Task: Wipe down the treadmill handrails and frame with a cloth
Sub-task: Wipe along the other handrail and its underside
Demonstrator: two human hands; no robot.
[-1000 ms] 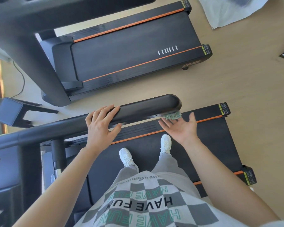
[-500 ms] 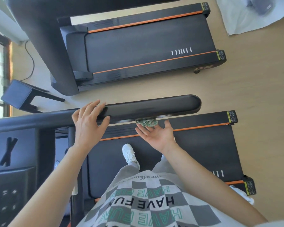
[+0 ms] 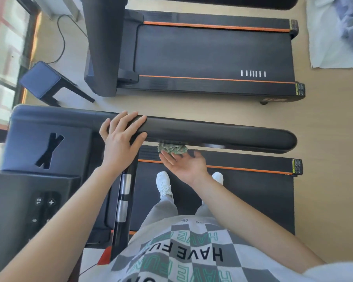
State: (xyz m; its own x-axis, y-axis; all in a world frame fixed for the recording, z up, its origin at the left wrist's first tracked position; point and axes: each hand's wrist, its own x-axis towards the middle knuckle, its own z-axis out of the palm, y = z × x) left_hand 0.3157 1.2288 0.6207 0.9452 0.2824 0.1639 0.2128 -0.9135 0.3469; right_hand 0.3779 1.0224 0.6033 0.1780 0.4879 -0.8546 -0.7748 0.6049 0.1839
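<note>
Seemingly midway: the flat-fingered right hand [image 3: 185, 165] pressed a crumpled green cloth [image 3: 172, 148] beneath the long black handrail [image 3: 222, 132]; the left hand [image 3: 120, 139] lay spread atop it. The treadmill frame [image 3: 252, 162] likely remained.

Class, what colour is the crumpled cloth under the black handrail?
The crumpled cloth is mottled green; head view.

Left hand [image 3: 120, 137] palm down, fingers straight; right hand [image 3: 183, 163] palm up.

The left hand [image 3: 120, 139] lies on the long black padded handrail [image 3: 222, 133]; the crumpled green cloth [image 3: 172, 148] is under it, above the right hand [image 3: 184, 164]. A second black treadmill [image 3: 212, 51] stands behind.
</note>
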